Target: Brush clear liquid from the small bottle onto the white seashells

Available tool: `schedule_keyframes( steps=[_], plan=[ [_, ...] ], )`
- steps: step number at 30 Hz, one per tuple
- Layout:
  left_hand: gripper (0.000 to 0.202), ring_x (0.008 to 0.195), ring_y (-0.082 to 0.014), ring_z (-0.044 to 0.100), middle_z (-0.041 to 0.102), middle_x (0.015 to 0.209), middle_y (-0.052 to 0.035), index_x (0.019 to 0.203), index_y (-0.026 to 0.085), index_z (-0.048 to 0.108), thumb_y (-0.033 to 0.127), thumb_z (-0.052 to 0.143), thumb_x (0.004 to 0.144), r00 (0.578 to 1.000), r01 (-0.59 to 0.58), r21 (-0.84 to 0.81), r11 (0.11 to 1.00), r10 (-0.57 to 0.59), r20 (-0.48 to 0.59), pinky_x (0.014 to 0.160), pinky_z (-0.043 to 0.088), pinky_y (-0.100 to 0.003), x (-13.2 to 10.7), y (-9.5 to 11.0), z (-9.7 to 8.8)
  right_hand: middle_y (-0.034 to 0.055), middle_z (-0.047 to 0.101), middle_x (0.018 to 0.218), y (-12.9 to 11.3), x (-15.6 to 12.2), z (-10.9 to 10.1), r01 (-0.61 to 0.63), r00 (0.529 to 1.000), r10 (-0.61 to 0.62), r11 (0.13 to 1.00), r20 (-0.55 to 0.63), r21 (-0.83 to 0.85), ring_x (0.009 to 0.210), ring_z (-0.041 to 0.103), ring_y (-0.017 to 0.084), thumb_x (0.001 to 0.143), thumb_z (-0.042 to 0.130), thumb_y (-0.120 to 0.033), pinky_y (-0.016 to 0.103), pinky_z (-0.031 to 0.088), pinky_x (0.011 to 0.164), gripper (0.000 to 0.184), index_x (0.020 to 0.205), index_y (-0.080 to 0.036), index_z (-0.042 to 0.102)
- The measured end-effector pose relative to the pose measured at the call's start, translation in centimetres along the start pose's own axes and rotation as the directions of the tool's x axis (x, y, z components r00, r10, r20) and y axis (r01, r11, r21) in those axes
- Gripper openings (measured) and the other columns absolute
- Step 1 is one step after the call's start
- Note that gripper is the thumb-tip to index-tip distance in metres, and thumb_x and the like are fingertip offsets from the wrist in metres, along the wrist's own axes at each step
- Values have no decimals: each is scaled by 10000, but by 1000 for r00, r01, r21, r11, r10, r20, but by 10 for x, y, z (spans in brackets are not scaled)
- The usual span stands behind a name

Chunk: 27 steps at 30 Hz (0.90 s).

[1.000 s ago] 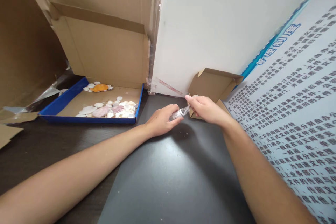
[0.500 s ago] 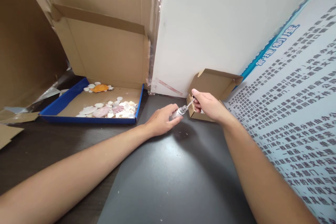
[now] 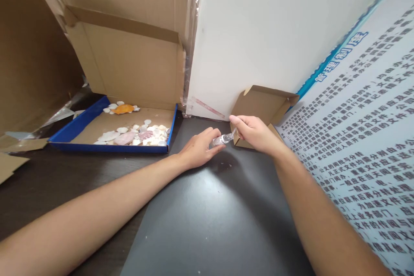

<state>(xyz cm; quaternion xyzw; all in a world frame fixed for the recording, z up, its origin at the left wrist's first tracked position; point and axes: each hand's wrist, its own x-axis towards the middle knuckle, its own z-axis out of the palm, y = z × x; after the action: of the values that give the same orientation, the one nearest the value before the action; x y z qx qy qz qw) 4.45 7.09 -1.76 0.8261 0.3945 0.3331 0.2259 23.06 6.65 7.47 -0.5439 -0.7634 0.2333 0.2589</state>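
Observation:
My left hand (image 3: 198, 151) rests on the dark table (image 3: 207, 215) and pinches a small clear tube (image 3: 221, 139) with printed lettering, tilted up to the right. My right hand (image 3: 254, 133) has its fingers closed around the tube's thin nozzle end, right in front of a small open cardboard box (image 3: 263, 102). Whether a cap sits between those fingers is hidden.
A flat blue-edged cardboard tray (image 3: 77, 123) at the left holds several pale shells (image 3: 136, 135) and one orange shell (image 3: 123, 108). Tall cardboard panels (image 3: 129, 60) and a white board (image 3: 265, 30) stand behind. A printed sign (image 3: 362, 138) lies at the right.
My right hand had drawn away up and right from the tube's tip; now it is back down on the nozzle end. My left hand has kept its hold on the tube.

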Motion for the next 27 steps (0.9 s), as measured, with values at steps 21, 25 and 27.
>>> schedule_keyframes(
  steps=[21, 25, 27],
  plan=[
    [217, 701, -123, 455, 511, 796, 46, 850, 211, 443, 407, 495, 928, 996, 80, -80, 994, -84, -43, 651, 323, -261, 2, 2, -2, -39, 380, 616, 2, 5, -3, -117, 981, 50, 919, 185, 376, 549, 427, 79, 987, 369, -279, 204, 405, 572, 297, 716, -173, 429],
    [232, 682, -122, 447, 509, 767, 52, 845, 213, 441, 424, 496, 923, 992, 107, -92, 990, -112, -50, 631, 318, -261, 3, -1, -1, -34, 443, 637, 6, 4, -8, -64, 981, 6, 952, 193, 300, 574, 435, 84, 986, 420, -343, 210, 405, 589, 267, 788, -174, 481],
    [239, 677, -121, 446, 512, 761, 56, 848, 215, 442, 436, 498, 921, 992, 110, -96, 989, -116, -52, 625, 317, -261, 3, -2, -1, -25, 490, 650, 5, 2, -10, -15, 985, -22, 977, 174, 212, 589, 461, 92, 975, 453, -387, 218, 403, 593, 264, 833, -177, 528]
  ],
)
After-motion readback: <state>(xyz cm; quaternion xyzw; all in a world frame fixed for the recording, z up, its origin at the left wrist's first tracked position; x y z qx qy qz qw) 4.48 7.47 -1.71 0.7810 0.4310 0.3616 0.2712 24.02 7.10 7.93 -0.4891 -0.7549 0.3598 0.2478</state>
